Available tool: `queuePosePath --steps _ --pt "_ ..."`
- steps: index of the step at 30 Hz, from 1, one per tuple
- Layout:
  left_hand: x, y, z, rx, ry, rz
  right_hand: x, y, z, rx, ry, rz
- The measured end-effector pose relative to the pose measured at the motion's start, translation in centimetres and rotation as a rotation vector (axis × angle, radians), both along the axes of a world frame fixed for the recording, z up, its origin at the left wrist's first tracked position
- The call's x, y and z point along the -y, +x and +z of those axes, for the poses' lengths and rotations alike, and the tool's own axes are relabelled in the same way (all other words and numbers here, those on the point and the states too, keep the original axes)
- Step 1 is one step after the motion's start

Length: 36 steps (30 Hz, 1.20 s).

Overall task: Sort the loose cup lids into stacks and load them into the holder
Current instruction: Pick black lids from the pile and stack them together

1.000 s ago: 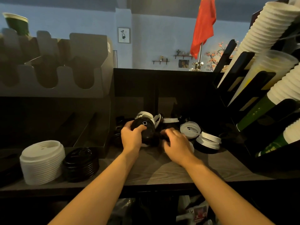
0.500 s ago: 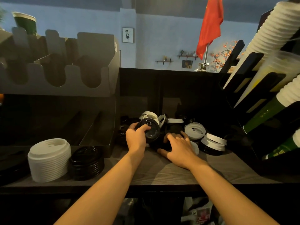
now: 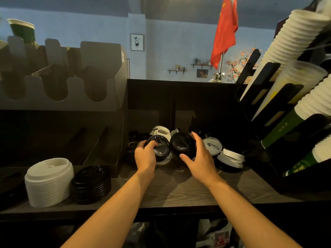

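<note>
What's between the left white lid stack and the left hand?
Head view: a shorter stack of black plastic lids, beside the tall stack of white plastic lids, then the dark holder's front corner before the left hand.

Both forearms extended forward — left hand (image 3: 146,155) grips black lid (image 3: 161,149); right hand (image 3: 198,154) cups second lid (image 3: 181,144).

One black lid (image 3: 160,149) and a second black lid (image 3: 181,144) are gleaming glossy among loose white lids (image 3: 212,145), and a white stack (image 3: 48,181) and a black stack (image 3: 91,181) are standing out against the grey-brown, wood-grained counter (image 3: 188,190). The holder (image 3: 100,72) is showing matte grey, the flag (image 3: 225,31) is hanging red with a yellow star, and the cups (image 3: 284,127) are showing green under white.
</note>
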<state>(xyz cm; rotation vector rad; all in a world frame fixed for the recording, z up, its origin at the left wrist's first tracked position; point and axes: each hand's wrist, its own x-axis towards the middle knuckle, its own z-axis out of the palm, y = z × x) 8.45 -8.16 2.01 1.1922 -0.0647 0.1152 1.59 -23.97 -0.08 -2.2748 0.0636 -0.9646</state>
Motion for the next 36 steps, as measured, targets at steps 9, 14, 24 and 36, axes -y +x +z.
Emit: queuePosePath --steps 9,14,24,36 --pt "0.20 -0.37 -0.06 0.058 0.135 -0.090 -0.09 0.23 -0.06 -0.020 -0.048 0.171" --pt "0.34 -0.66 -0.08 0.097 0.212 -0.186 0.03 -0.20 0.07 0.026 -0.020 0.107" --pt "0.85 -0.73 -0.33 0.151 0.210 -0.381 -0.17 -0.11 0.20 0.013 -0.187 0.157" --pt "0.45 -0.50 -0.53 0.150 0.218 -0.365 -0.49 -0.15 0.04 -0.050 -0.095 0.275"
